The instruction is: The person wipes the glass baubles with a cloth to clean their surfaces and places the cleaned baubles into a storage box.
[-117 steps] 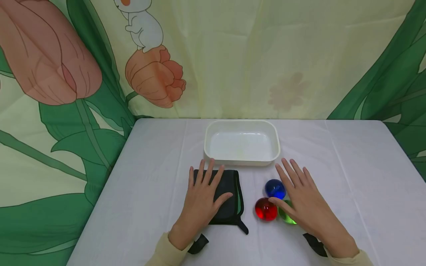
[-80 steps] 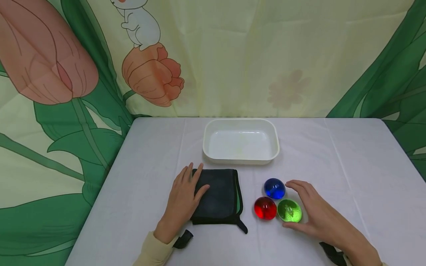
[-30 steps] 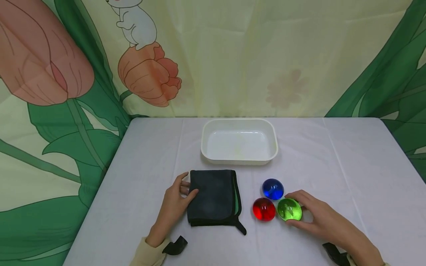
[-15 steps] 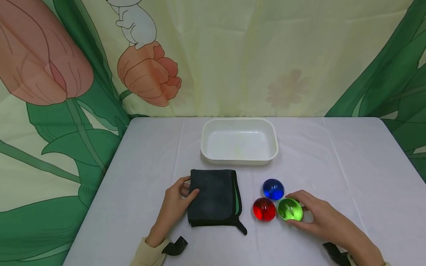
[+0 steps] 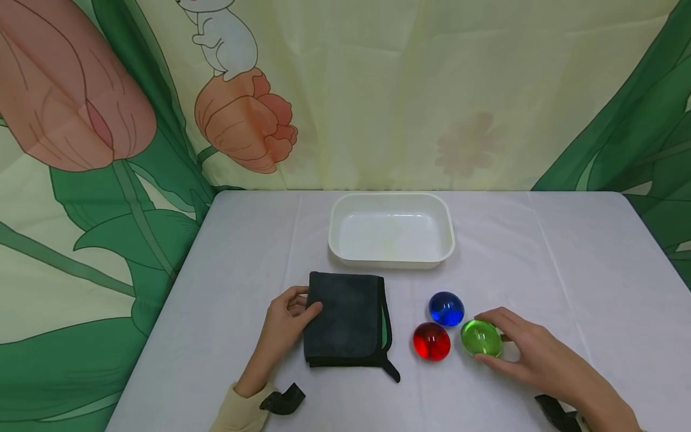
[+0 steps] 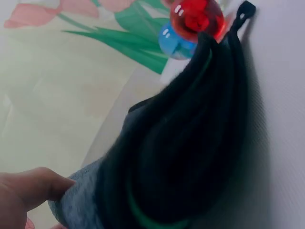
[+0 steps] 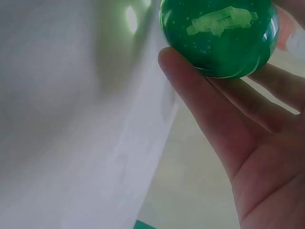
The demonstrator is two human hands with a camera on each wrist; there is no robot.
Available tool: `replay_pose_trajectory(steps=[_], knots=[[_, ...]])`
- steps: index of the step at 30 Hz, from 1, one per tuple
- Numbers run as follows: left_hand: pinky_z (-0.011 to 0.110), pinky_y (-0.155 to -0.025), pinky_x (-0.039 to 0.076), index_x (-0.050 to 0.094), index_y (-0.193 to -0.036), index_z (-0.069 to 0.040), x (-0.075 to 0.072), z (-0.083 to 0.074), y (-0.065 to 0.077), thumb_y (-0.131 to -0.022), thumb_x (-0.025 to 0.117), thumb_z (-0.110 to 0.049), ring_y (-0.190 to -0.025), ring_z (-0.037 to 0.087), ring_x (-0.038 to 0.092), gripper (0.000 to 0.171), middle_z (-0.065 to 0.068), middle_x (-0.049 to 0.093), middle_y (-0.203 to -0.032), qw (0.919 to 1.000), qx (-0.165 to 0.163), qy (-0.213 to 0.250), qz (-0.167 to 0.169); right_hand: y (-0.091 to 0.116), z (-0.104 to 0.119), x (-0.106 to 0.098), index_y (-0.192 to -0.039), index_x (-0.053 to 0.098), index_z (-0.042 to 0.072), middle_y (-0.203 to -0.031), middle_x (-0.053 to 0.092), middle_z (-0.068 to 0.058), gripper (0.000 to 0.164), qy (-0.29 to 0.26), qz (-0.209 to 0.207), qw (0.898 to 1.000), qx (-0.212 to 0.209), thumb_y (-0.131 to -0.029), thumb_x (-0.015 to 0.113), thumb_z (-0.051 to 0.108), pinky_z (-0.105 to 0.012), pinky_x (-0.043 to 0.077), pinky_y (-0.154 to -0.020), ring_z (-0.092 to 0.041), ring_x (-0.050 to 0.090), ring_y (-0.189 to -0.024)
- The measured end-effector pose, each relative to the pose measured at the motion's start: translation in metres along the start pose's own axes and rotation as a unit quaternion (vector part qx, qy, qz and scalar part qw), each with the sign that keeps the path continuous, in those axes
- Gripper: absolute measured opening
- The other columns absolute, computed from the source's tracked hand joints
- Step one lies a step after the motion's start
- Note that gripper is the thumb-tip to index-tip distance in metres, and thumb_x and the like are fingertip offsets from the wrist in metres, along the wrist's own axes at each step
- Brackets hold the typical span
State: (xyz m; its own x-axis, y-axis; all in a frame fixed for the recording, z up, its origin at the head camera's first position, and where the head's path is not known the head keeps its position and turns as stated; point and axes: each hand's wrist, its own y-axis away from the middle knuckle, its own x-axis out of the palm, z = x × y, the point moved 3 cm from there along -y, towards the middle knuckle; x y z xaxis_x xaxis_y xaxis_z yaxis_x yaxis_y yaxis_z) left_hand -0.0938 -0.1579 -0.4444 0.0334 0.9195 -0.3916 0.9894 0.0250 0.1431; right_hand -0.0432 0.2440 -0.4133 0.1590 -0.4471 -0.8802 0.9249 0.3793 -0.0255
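Note:
A folded dark grey cloth (image 5: 345, 318) with black edging, a corner loop and a strip of green in its fold lies at the middle front. My left hand (image 5: 283, 321) pinches its left side, thumb on top and fingers beneath; the left wrist view shows its layered folds (image 6: 176, 138) close up. In my right hand (image 5: 540, 354) is a clear green ball (image 5: 481, 338), held between thumb and fingers. A pale car-like shape shows inside the green ball (image 7: 221, 28) in the right wrist view, with green-tinted light on the tabletop beside it.
A red ball (image 5: 431, 342) and a blue ball (image 5: 446, 309) sit close together between the cloth and my right hand. Behind them stands a white rectangular tray (image 5: 391, 264) on the white-covered table (image 5: 254, 252). A flower-printed curtain (image 5: 378, 90) hangs along the back.
My right hand has closed round the green ball and drawn it right, away from the red and blue balls. My left hand went from lying over the cloth to gripping its left side.

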Motion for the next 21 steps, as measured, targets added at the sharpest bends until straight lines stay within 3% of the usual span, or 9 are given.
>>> replay_pose_trajectory(steps=[5, 11, 14, 17, 21], knots=[[0.022, -0.071, 0.053, 0.067, -0.117, -0.008, -0.001, -0.006, 0.0, -0.087, 0.078, -0.022, -0.08, 0.018, 0.071, 0.035, 0.009, 0.071, -0.096, 0.9999, -0.002, 0.01, 0.001, 0.0, 0.004, -0.009, -0.121, 0.062, 0.015, -0.114, 0.064, 0.005, 0.057, 0.007, -0.015, 1.0, -0.008, -0.075, 0.086, 0.039, -0.024, 0.06, -0.07, -0.011, 0.068, -0.09], [0.032, -0.079, 0.057, 0.068, -0.115, -0.009, 0.002, -0.011, -0.001, -0.088, 0.076, -0.023, -0.089, 0.022, 0.07, 0.032, 0.01, 0.069, -0.101, 1.0, 0.0, 0.003, -0.005, 0.0, 0.011, -0.022, -0.127, 0.06, 0.01, -0.12, 0.065, -0.003, 0.062, 0.019, -0.038, 0.999, -0.032, -0.074, 0.087, 0.03, -0.026, 0.06, -0.071, -0.02, 0.07, -0.095], [0.032, -0.079, 0.058, 0.067, -0.116, -0.01, 0.002, -0.012, -0.001, -0.088, 0.076, -0.024, -0.088, 0.021, 0.07, 0.032, 0.01, 0.069, -0.103, 0.9999, 0.0, 0.01, 0.001, 0.0, 0.014, -0.026, -0.129, 0.059, 0.01, -0.121, 0.063, -0.001, 0.067, 0.032, -0.068, 0.996, -0.052, -0.071, 0.089, 0.022, -0.014, 0.056, -0.076, -0.019, 0.069, -0.097], [0.028, -0.073, 0.057, 0.068, -0.114, -0.012, 0.0, -0.012, 0.0, -0.088, 0.076, -0.023, -0.082, 0.02, 0.07, 0.03, 0.01, 0.068, -0.104, 0.9996, -0.01, 0.028, 0.003, -0.003, 0.017, -0.029, -0.134, 0.056, 0.01, -0.125, 0.06, 0.0, 0.073, 0.037, -0.085, 0.993, -0.071, -0.069, 0.09, 0.015, -0.001, 0.043, -0.085, -0.02, 0.067, -0.103], [0.026, -0.066, 0.056, 0.068, -0.113, -0.012, -0.002, -0.015, 0.002, -0.087, 0.077, -0.02, -0.076, 0.021, 0.071, 0.028, 0.012, 0.066, -0.105, 0.998, -0.01, 0.063, 0.008, -0.007, 0.019, -0.032, -0.138, 0.053, 0.007, -0.13, 0.058, -0.002, 0.074, 0.034, -0.106, 0.989, -0.093, -0.073, 0.088, 0.019, 0.003, 0.032, -0.093, -0.021, 0.063, -0.108]])
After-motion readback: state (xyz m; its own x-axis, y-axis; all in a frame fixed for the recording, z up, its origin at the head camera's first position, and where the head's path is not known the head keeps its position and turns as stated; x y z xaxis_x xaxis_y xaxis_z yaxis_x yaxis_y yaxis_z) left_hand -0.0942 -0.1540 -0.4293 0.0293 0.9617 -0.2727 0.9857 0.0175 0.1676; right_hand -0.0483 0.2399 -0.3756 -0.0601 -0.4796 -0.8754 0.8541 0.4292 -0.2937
